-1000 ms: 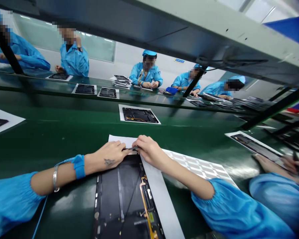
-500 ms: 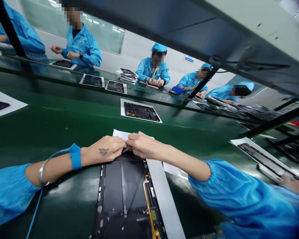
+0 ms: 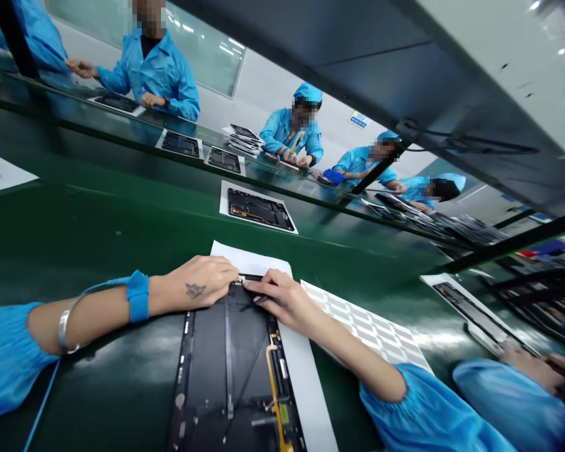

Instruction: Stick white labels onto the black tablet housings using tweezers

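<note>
A black open tablet chassis (image 3: pixel 230 370) with an orange flex cable lies on white paper (image 3: pixel 254 258) on the green belt, right in front of me. My left hand (image 3: pixel 207 284), a blue strap on its wrist, has curled fingers pressed on the chassis's top edge. Touching the same top edge just to the right, my right hand (image 3: pixel 282 300) is closed on a thin dark tool like tweezers (image 3: pixel 258 302). A sheet of grey adhesive pads (image 3: pixel 367 323) lies beside my right forearm.
Another chassis on paper (image 3: pixel 257 209) lies farther along the belt (image 3: pixel 98 232), and more sit on the far bench. A neighbour's sleeve and hand (image 3: pixel 522 383) work on a chassis (image 3: pixel 471 307) at my right. Several people in blue coats sit opposite. A metal beam (image 3: pixel 405 69) runs overhead.
My right hand has slid a little down and right onto the chassis top with the tool, uncovering the pad sheet. My left hand stays at the top edge. My view has shifted slightly.
</note>
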`<state>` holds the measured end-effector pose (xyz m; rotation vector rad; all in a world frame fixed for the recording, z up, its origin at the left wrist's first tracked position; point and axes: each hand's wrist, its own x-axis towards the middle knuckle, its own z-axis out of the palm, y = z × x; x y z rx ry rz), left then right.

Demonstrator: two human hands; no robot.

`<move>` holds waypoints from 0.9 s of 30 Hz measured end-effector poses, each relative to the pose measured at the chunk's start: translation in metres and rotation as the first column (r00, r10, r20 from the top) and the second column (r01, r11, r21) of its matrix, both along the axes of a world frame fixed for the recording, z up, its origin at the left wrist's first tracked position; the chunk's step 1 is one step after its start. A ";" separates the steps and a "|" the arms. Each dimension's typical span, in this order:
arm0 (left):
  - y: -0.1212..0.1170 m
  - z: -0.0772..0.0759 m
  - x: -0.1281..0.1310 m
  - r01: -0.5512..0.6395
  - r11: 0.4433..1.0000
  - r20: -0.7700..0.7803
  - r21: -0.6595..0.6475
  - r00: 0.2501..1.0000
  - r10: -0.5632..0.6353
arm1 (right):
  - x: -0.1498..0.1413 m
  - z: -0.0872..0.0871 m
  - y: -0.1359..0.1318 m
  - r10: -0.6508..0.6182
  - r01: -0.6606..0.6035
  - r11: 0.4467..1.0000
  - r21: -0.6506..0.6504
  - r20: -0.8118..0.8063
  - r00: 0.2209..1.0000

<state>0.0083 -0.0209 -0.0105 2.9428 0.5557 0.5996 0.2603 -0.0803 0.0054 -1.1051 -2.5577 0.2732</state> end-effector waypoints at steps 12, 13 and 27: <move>0.002 -0.004 0.001 -0.005 1.000 0.006 -0.001 1.000 0.005 | 0.000 0.009 0.011 -0.071 0.061 0.996 -0.072 -0.148 0.986; 0.002 -0.004 0.001 -0.007 1.000 0.005 0.000 1.000 0.007 | -0.004 0.008 0.014 -0.051 0.040 0.996 -0.074 -0.152 0.987; 0.011 -0.006 -0.003 0.051 0.989 0.136 -0.136 0.990 -0.032 | -0.005 0.006 0.013 0.003 -0.001 1.000 0.026 -0.091 0.996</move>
